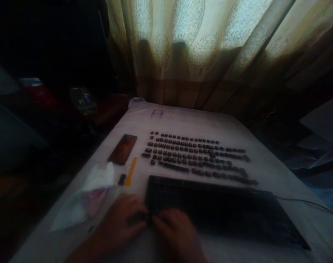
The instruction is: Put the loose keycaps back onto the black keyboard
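A black keyboard (226, 208) lies on the cloth-covered table, its key bed dark. At its left front corner my left hand (124, 219) and my right hand (176, 230) meet, fingers pinched together. A small dark keycap (148, 217) shows between their fingertips; its details are blurred. Beyond the keyboard, loose black keycaps (180, 148) are laid out in several rows, with the long space bar (176, 167) among the nearer ones. A small dark piece (91, 229) lies left of my left hand.
An orange-brown phone (123, 149), a yellow tool (131, 171) with a small black piece (122, 179) and a crumpled white cloth or bag (81, 204) lie on the left. The keyboard's cable (306, 201) runs right. A curtain (183, 47) hangs behind the table.
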### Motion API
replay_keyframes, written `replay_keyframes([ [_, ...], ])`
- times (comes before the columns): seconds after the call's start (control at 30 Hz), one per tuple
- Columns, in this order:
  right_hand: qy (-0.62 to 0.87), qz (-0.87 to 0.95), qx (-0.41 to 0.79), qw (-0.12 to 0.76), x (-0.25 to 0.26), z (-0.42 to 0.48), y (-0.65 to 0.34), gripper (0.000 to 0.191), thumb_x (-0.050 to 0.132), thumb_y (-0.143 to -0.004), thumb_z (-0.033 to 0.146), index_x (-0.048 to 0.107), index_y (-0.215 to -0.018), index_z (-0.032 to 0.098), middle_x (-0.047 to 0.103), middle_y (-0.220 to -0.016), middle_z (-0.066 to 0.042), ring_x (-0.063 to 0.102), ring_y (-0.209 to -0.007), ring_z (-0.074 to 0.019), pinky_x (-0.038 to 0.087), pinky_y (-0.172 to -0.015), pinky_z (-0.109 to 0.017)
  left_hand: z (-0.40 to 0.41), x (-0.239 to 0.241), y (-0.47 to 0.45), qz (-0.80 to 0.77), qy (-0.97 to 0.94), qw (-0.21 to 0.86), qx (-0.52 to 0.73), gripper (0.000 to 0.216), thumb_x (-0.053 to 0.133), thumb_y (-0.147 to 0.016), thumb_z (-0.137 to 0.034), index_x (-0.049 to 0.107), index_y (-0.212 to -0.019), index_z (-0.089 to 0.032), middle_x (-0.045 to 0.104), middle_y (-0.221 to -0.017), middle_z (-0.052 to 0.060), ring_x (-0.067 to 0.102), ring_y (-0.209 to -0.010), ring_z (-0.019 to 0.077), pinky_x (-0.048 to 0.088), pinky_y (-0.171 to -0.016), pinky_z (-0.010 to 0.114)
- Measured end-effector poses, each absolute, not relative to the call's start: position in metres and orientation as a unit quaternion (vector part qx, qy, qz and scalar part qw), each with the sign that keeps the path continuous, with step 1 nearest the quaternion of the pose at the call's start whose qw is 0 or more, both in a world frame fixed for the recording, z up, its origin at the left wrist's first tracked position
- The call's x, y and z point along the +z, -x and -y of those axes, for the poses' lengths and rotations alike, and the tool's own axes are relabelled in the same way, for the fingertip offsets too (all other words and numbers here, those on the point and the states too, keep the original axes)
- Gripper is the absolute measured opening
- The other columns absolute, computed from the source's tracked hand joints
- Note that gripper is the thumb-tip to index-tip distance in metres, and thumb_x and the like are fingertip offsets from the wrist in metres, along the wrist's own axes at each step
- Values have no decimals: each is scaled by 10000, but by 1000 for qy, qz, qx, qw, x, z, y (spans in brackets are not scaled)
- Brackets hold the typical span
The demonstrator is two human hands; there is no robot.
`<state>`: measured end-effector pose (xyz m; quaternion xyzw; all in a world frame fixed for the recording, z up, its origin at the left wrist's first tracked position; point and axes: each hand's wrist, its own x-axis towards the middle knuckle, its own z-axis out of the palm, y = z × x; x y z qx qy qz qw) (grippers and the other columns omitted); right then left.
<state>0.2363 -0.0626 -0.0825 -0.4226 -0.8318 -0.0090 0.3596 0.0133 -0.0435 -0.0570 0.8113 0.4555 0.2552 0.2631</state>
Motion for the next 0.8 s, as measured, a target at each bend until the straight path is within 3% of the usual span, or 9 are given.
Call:
replay_keyframes([
  [0.57,382,838,-24,389,-99,53,-242,178,563,-955,297,693,-1075,312,708,-811,-9,639,-672,-162,493,-550,-251,39,-66,-9,-462,-807,269,250,114,659,-869,-333,705,-955,-273,698,-969,30,634,-923,220,495,-839,355],
  [0.8,371,804,-3,464,-81,51,-257,246,491,-944,177,707,-1035,251,714,-817,-45,669,-691,-165,544,-580,-250,35,-47,-10,-479,-803,295,199,176,652,-826,-321,700,-982,-256,708,-986,20,642,-942,217,483,-863,346],
])
